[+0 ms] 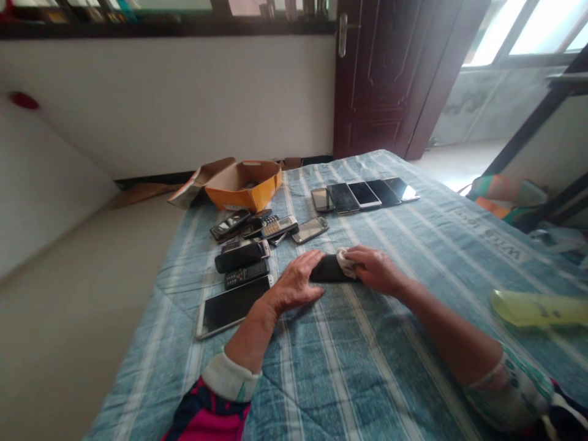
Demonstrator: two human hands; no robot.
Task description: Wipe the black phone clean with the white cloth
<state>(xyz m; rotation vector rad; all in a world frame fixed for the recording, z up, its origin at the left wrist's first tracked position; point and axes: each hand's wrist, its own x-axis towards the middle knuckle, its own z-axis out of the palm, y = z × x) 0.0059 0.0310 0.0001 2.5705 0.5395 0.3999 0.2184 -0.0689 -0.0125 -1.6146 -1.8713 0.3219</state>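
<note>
A black phone (327, 269) lies flat on the blue striped bedcover (367, 343). My left hand (296, 283) rests on its left end, fingers curved over the edge, holding it still. My right hand (374, 267) presses a small white cloth (345, 260) onto the phone's right end, fingers closed round the cloth.
Left of my hands lies a heap of old phones (250, 242) and a large tablet-like phone (229, 306). A row of smartphones (365, 195) lies further back. An open orange cardboard box (243, 184) stands at the far edge. A yellow-green object (537, 308) lies at right.
</note>
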